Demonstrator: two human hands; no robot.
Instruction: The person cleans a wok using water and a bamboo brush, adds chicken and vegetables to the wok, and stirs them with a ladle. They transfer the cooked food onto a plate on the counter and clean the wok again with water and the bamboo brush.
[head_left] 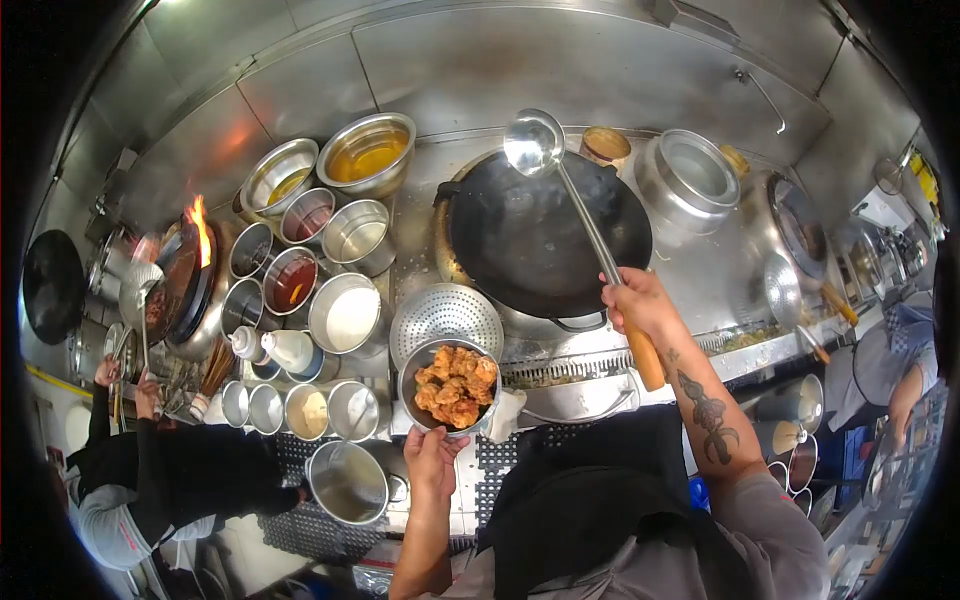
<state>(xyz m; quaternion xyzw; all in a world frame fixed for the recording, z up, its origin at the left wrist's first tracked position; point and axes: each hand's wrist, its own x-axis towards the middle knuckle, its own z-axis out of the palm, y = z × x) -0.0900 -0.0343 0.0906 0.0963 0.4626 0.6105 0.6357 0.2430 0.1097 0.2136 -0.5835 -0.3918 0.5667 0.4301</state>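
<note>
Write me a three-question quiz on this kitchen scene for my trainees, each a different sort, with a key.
1. True or false: the left hand holds a metal bowl of fried pieces.
2. Multiple choice: what does the right hand grip? A) a whisk; B) a ladle; C) a cleaver.
3. Fill in the blank: a flame rises on the camera wearer's ____ side.

Key: 1. true; 2. B; 3. left.

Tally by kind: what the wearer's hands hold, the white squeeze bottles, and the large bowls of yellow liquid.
Ladle in right hand: 1
Bowl of fried pieces in left hand: 1
White squeeze bottles: 2
Large bowls of yellow liquid: 2
Total: 6
</note>
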